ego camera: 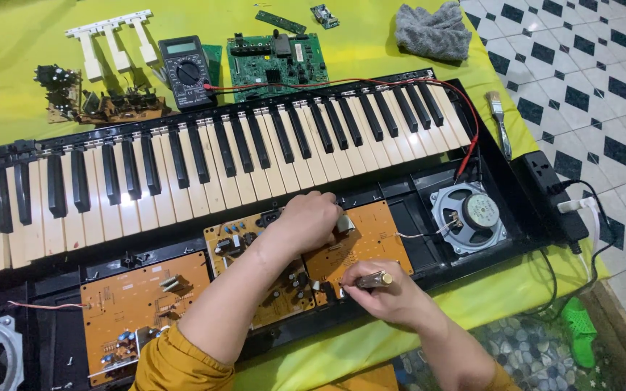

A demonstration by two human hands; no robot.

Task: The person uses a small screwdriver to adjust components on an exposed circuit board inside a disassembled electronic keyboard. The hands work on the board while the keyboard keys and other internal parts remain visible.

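Opened keyboard (204, 156) lies across the yellow-green surface (9, 101), key bed far, exposed electronics bay near. Left hand (311, 217) is curled down over the far edge of the middle orange circuit board (371, 235), fingers bent onto a small component just below the keys; can't tell if it's actually pinching anything. Right hand (389, 293) is closed around a small brass-tipped tool (374, 279), tip at the board's near edge, just beside the case's near rim. Forearms cross over the board, so room between the hands is tight.

Left of them, a second orange board (139, 293) sits in the bay, apart. Right, a round speaker (469, 216) fills the case's right end, thin leads running to the middle board. Red probe lead (465, 127) loops over the right keys from the multimeter (186, 71) on the far side.

Far surface: loose white keys (114, 40), green board (277, 61), grey cloth (432, 30). Brush (500, 119) lies near the surface's right edge; power strip (556, 192) sits by the case's right end.
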